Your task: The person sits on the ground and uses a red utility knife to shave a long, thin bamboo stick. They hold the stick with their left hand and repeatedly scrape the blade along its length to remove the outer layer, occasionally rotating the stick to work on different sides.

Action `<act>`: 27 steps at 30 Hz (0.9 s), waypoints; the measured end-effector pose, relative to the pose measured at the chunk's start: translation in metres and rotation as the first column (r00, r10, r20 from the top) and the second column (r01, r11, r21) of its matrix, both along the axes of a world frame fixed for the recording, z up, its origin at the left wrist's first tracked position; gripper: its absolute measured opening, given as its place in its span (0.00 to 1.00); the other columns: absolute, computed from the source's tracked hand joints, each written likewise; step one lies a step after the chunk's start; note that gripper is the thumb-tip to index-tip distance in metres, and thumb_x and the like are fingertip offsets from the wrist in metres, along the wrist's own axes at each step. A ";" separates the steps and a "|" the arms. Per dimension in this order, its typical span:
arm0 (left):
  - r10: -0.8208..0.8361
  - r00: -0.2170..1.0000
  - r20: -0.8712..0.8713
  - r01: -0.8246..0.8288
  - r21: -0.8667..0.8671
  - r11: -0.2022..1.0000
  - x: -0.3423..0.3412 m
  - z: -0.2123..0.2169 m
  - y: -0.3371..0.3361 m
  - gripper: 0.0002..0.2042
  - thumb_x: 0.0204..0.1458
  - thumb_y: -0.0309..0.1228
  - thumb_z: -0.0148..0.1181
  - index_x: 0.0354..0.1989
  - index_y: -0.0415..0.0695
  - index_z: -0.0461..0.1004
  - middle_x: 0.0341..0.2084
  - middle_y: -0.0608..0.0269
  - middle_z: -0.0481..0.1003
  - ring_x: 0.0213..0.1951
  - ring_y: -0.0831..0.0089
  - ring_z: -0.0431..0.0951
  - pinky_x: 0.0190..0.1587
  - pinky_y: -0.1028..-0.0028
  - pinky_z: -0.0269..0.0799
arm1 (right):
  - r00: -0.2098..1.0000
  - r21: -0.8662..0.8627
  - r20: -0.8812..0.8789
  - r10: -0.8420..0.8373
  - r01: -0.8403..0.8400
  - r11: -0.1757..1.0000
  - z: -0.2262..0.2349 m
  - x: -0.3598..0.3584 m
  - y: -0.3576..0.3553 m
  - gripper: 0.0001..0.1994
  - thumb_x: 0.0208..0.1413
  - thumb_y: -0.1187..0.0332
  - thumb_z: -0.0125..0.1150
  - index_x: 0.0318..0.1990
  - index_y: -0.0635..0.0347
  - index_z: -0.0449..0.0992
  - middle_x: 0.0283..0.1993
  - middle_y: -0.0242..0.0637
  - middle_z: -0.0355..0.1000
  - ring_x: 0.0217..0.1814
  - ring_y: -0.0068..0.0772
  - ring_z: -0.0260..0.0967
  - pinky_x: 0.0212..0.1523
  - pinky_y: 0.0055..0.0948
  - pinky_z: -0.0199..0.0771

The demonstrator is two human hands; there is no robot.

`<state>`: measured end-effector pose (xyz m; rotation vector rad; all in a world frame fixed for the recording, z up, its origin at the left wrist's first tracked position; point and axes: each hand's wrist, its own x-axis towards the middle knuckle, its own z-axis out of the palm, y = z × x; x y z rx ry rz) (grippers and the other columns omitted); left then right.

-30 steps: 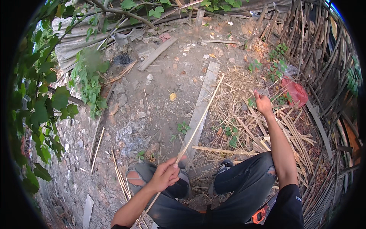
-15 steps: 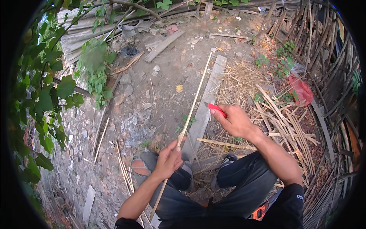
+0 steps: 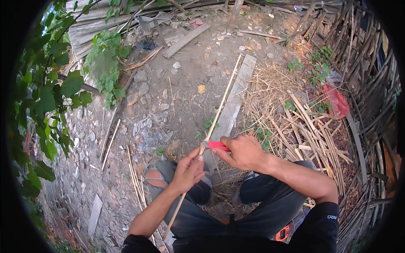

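Looking down from the head view, a long thin bamboo strip is seen running diagonally from the lower left, near the knees, up toward the far right end of a grey plank lying on the dirt ground. The strip is clasped by the left hand, whose grip is closed around it just above the left knee, so that the strip passes through the fist and comes out below it toward the lower edge. A knife with a red handle is held in the right hand, the grip being pinched on the handle, and its short blade is laid against the strip just above the left hand; whether the blade is biting into the strip cannot be told. The two hands are set close together, almost touching. Dark trousers are worn, and the left knee shows through a tear. To the right, a heap of split bamboo pieces and dry straw is spread, with a red plastic bag lying at its far edge. More thin strips lie on the ground beside the left leg, and leafy green branches fill the left side.
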<state>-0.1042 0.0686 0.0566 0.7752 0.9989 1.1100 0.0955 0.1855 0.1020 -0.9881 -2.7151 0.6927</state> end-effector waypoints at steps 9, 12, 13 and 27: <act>-0.039 0.999 0.025 0.040 -0.030 0.999 -0.003 0.000 0.000 0.22 0.71 0.34 0.41 0.71 0.42 0.58 0.16 0.74 0.54 0.13 0.86 0.51 0.17 0.81 0.51 | 0.972 0.049 -0.042 -0.231 0.233 0.971 -0.012 0.005 0.056 0.28 0.67 0.45 0.48 0.38 0.65 0.79 0.24 0.55 0.75 0.30 0.63 0.76 0.36 0.53 0.76; -0.161 0.987 -0.007 0.161 -0.037 0.986 -0.004 0.004 -0.015 0.22 0.71 0.33 0.41 0.71 0.40 0.57 0.17 0.75 0.54 0.14 0.86 0.51 0.18 0.82 0.51 | 0.839 -0.004 -0.005 -0.544 0.544 0.839 -0.020 0.046 0.131 0.34 0.69 0.40 0.39 0.37 0.66 0.79 0.25 0.58 0.75 0.34 0.62 0.76 0.42 0.54 0.74; -0.226 0.974 -0.024 0.225 -0.025 0.974 -0.003 0.005 -0.015 0.22 0.71 0.33 0.42 0.71 0.40 0.57 0.17 0.76 0.54 0.15 0.86 0.51 0.19 0.82 0.51 | 0.735 0.001 -0.093 -0.671 0.674 0.738 -0.024 0.073 0.155 0.37 0.68 0.37 0.37 0.37 0.68 0.79 0.28 0.61 0.75 0.39 0.63 0.76 0.45 0.54 0.73; -0.135 0.981 -0.141 0.166 0.238 0.957 0.069 0.005 0.018 0.23 0.71 0.33 0.43 0.71 0.39 0.56 0.16 0.79 0.55 0.18 0.88 0.54 0.22 0.81 0.52 | 0.592 0.060 -0.117 -0.797 0.806 0.589 -0.079 0.183 0.190 0.42 0.64 0.34 0.40 0.34 0.76 0.76 0.27 0.60 0.73 0.35 0.56 0.73 0.43 0.48 0.69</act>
